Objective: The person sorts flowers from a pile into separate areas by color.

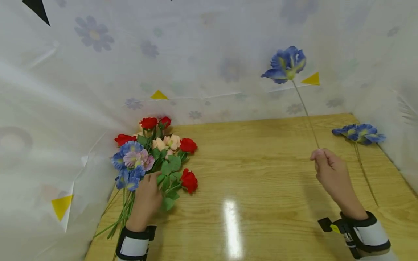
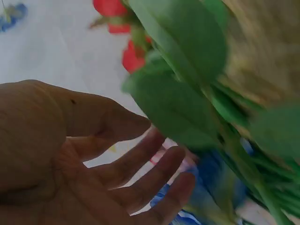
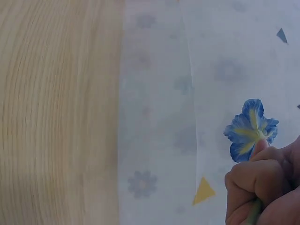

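My right hand (image 1: 334, 176) grips the thin stem of a blue iris (image 1: 287, 65), holding it upright above the table. In the right wrist view its fingers (image 3: 255, 180) curl round the green stem, with the blue and yellow bloom (image 3: 251, 131) beyond. At the left my left hand (image 1: 148, 197) is among a bunch of flowers, beside the green leaves (image 1: 169, 174) of a red rose (image 1: 189, 180). The left wrist view shows its fingers (image 2: 159, 180) spread and loosely bent, the thumb close to a leaf (image 2: 173, 108); whether they touch is unclear.
The bunch holds several red roses (image 1: 148, 123), cream roses (image 1: 166, 142) and blue and pink irises (image 1: 132, 159), stems toward the front. Another blue iris (image 1: 360, 134) lies at the table's right edge. Patterned white sheeting (image 1: 209, 54) hangs behind the wooden table (image 1: 254, 174).
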Available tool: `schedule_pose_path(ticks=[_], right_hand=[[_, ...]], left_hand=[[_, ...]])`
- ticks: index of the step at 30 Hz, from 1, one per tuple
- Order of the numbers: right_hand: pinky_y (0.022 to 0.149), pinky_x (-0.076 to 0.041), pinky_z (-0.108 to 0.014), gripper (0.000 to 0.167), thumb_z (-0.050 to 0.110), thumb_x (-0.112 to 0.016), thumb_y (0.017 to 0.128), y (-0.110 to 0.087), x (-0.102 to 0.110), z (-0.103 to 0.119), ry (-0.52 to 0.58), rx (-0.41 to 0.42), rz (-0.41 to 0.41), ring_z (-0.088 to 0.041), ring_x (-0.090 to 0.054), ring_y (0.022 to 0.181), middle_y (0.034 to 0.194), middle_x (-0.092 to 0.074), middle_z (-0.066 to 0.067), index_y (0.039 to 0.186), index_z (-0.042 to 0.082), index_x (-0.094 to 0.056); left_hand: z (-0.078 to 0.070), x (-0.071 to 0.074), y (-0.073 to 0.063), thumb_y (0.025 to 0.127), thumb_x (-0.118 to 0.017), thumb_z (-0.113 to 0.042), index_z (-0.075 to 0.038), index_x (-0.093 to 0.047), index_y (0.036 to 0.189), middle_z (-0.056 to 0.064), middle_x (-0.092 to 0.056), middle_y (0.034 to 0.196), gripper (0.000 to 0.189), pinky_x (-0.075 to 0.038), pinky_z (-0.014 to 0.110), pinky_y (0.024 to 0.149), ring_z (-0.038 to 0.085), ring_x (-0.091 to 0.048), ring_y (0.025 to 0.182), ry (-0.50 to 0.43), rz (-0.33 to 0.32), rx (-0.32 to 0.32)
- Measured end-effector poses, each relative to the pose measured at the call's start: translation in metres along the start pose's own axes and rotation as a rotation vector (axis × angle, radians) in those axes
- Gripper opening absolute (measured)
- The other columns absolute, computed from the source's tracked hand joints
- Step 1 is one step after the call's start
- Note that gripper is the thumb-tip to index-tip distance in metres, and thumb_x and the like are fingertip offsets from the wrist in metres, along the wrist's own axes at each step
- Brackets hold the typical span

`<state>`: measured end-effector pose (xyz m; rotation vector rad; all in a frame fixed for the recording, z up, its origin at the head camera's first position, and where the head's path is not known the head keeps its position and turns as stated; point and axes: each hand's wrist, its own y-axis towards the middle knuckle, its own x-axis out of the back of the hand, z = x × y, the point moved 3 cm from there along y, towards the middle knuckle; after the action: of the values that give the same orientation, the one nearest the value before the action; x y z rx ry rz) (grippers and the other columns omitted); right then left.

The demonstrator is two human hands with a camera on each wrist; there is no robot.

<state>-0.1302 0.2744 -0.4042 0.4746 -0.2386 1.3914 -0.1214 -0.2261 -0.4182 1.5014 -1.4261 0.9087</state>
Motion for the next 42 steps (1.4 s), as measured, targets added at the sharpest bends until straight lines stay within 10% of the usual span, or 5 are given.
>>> schedule_pose_path(ticks=[7,16,28,42], right_hand=[[0.048,-0.037,-0.028,0.032,0.04,-0.027,0.108,-0.009,0.059,-0.037,-0.219,-0.163,-0.112,-0.013,-0.043,0.05,0.066,-0.043,0.005,0.099,0.024,-0.053],[0.048,-0.03,-0.032,0.06,0.035,-0.014,0.109,-0.019,0.09,-0.069,-0.509,-0.293,-0.195,-0.021,-0.036,0.047,0.061,-0.045,-0.01,0.118,-0.009,-0.054],[0.051,-0.033,-0.036,0.068,0.036,-0.005,0.108,-0.024,0.107,-0.098,-0.587,-0.474,-0.134,-0.029,-0.041,0.059,0.103,-0.051,-0.037,0.121,-0.014,-0.049],[0.064,-0.044,-0.047,0.059,0.021,-0.013,0.106,-0.025,0.111,-0.131,-0.622,-0.641,0.056,-0.048,-0.053,0.082,0.135,-0.036,-0.047,0.14,-0.025,-0.027]], left_hand=[[0.03,0.0,-0.01,0.086,-0.049,0.015,0.007,-0.053,0.133,0.035,-0.056,0.122,0.047,-0.05,0.058,0.076,0.051,-0.059,0.097,0.108,0.067,0.077],[0.043,-0.015,-0.015,0.092,-0.066,-0.002,-0.002,-0.065,0.117,0.019,-0.065,0.098,0.025,-0.045,0.037,0.049,0.031,-0.062,0.07,0.135,0.094,0.104],[0.041,-0.005,-0.013,0.088,-0.045,0.01,0.003,-0.062,0.122,0.023,-0.067,0.119,0.038,-0.053,0.053,0.086,0.043,-0.063,0.109,-0.016,0.387,0.205],[0.042,-0.002,-0.02,0.087,-0.069,-0.007,-0.002,-0.061,0.121,0.017,-0.066,0.116,0.036,-0.053,0.048,0.079,0.034,-0.064,0.103,-0.104,0.574,0.314]])
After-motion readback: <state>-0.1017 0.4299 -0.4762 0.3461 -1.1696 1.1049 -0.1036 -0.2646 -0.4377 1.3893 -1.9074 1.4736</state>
